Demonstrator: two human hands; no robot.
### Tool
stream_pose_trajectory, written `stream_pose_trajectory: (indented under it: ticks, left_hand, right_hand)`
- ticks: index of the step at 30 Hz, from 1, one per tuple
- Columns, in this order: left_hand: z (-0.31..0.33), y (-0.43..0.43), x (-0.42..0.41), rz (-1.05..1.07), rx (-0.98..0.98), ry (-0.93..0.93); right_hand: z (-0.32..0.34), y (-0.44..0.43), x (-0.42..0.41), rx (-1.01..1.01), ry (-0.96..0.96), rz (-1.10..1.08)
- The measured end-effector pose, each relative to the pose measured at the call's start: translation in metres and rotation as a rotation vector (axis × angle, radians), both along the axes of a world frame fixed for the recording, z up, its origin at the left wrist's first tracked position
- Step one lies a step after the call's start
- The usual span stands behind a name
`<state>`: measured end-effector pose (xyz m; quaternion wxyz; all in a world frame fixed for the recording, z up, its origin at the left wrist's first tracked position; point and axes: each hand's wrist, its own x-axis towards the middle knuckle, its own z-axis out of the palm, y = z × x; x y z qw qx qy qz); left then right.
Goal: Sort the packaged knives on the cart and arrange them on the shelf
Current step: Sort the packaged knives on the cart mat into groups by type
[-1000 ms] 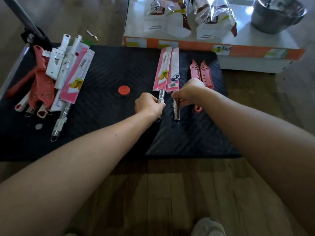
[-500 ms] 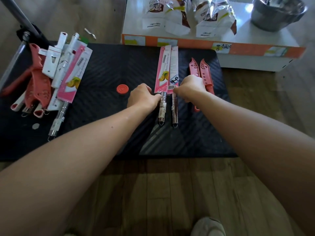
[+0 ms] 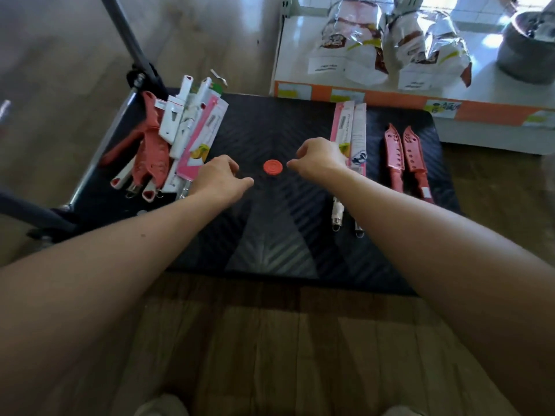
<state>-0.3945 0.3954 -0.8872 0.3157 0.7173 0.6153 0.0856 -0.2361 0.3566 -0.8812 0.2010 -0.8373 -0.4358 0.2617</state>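
A black cart deck (image 3: 270,235) carries the knives. At its left end lies a jumbled pile of packaged knives (image 3: 168,145), white, pink and red. Two pink-carded knives (image 3: 350,127) lie side by side right of centre, steel handles toward me. Two red-sheathed knives (image 3: 405,157) lie at the far right. My left hand (image 3: 219,178) hovers by the pile's near edge, fingers loosely curled, holding nothing. My right hand (image 3: 318,157) hangs over the carded pair's left edge, fingers loosely curled and empty.
A small red disc (image 3: 272,167) sits on the deck between my hands. The cart's metal handle (image 3: 132,55) rises at the left. Behind stands a low white shelf (image 3: 360,94) with foil snack bags (image 3: 390,46) and a metal pot (image 3: 528,46). Wooden floor lies below.
Both hands have let go of the two pink-carded knives and moved left. The left hand now sits beside the pile. The camera has swung left.
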Motion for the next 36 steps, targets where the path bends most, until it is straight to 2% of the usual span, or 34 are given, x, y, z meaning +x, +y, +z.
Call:
stream_pose_trajectory:
  ticks: [8, 24, 31, 36]
  left_hand:
    - [0.003, 0.021, -0.055, 0.052, 0.032, 0.069]
    - [0.005, 0.063, -0.134, 0.196, 0.111, 0.026]
    - [0.010, 0.103, -0.148, -0.032, 0.386, 0.138]
    - [0.013, 0.141, -0.141, -0.162, 0.479, 0.239]
  right_hand:
    - [0.001, 0.033, -0.058, -0.004, 0.039, 0.097]
    - [-0.027, 0.061, -0.145, -0.039, 0.099, 0.179]
    - [-0.027, 0.072, -0.157, 0.049, 0.001, 0.204]
    - [-0.034, 0.076, -0.150, 0.030, 0.053, 0.238]
